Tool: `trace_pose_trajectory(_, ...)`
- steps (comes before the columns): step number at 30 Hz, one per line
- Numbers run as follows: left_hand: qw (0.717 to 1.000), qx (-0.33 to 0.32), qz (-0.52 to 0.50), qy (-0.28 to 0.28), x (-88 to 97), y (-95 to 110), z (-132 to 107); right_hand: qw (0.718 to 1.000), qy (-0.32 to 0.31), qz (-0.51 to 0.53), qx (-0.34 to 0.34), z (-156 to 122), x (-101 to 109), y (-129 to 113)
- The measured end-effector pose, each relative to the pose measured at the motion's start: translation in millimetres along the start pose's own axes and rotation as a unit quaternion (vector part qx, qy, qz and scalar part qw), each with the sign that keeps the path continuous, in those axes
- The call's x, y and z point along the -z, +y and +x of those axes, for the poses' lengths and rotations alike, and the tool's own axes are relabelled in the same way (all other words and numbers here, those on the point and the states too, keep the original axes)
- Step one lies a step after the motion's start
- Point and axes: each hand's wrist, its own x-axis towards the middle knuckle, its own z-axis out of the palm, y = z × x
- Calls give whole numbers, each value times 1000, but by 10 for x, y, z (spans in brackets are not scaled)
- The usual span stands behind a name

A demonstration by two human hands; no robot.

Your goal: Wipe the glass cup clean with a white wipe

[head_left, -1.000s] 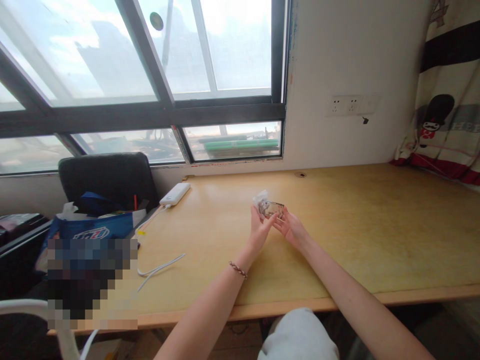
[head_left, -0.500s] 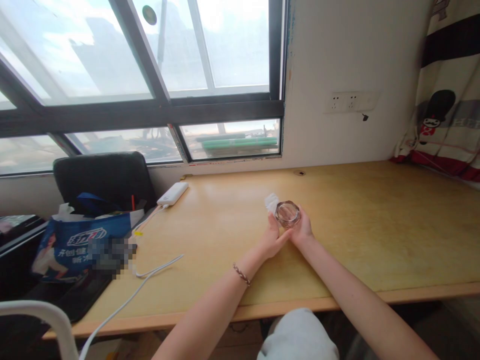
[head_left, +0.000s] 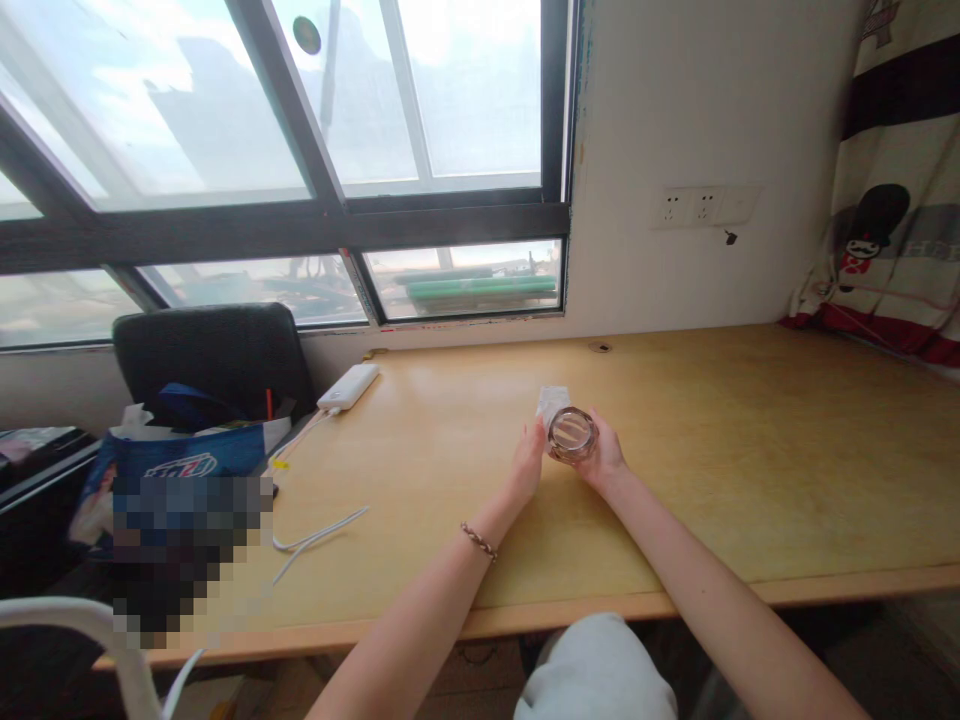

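Note:
A small clear drinking glass (head_left: 572,434) is held above the wooden desk (head_left: 750,470), its round mouth or base turned toward the camera. My right hand (head_left: 604,462) wraps around the glass from the right. A white tissue (head_left: 552,400) sticks up behind the glass at its upper left. My left hand (head_left: 529,462) is at the glass's left side, fingers extended upward toward the tissue; whether it pinches the tissue is hard to tell. A braided bracelet (head_left: 477,540) is on my left wrist.
A white power bank (head_left: 349,386) with a white cable (head_left: 315,535) lies at the desk's left. A black chair (head_left: 214,355) holds a blue bag (head_left: 187,465). Wall sockets (head_left: 701,208) and a patterned curtain (head_left: 892,200) are to the right. A white chair edge (head_left: 90,630) is bottom left.
The glass has been turned from lying sideways between both hands to facing the camera, now in my right hand. My left hand has slid off to the glass's left.

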Motion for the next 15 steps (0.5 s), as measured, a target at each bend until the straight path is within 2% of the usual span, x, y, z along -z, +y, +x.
trace_pose_trajectory(4,997,-55,24,-50,21,43,13,999,-16,-1,-38,-10,-11,37)
trace_pose_trajectory(7,989,-83,107,-58,27,147,-23,998,-25,-1,-54,-14,-14,59)
trace_pose_trajectory(12,935,-181,284,-111,45,277,-82,1000,-10,-5,-17,33,20,55)
trace_pose_trajectory(15,899,-219,343,-161,25,297,-117,997,-7,-73,38,64,47,114)
